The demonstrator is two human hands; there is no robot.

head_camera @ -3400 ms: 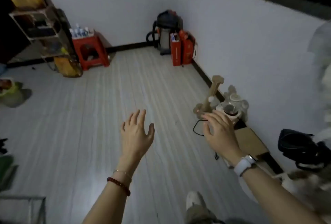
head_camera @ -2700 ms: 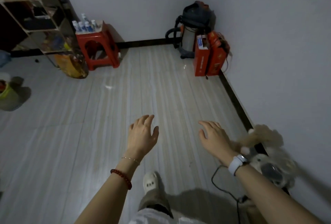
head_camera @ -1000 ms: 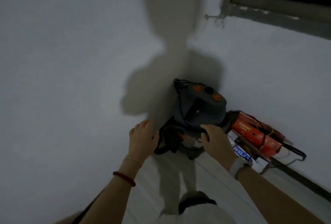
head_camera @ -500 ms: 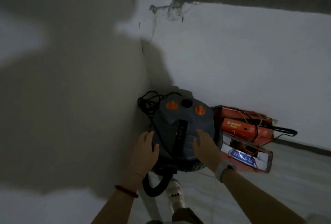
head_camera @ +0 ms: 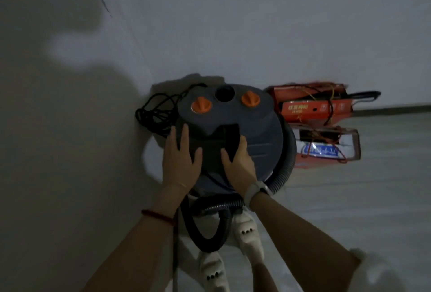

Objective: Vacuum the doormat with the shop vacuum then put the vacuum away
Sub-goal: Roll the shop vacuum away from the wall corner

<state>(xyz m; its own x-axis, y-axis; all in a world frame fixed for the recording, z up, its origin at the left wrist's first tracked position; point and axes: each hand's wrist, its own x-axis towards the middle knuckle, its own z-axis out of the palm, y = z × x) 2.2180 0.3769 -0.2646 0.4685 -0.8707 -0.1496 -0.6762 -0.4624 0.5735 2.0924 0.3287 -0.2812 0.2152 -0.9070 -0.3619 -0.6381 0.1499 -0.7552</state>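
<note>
Dim corner, white walls, pale floor

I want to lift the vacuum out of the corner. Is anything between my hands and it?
Nothing visible. The left hand and right hand already rest on the shop vacuum's lid.

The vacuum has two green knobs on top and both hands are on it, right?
Not quite: the head view shows the two knobs are orange, not green. Both the left hand and the right hand are on the vacuum.
</note>
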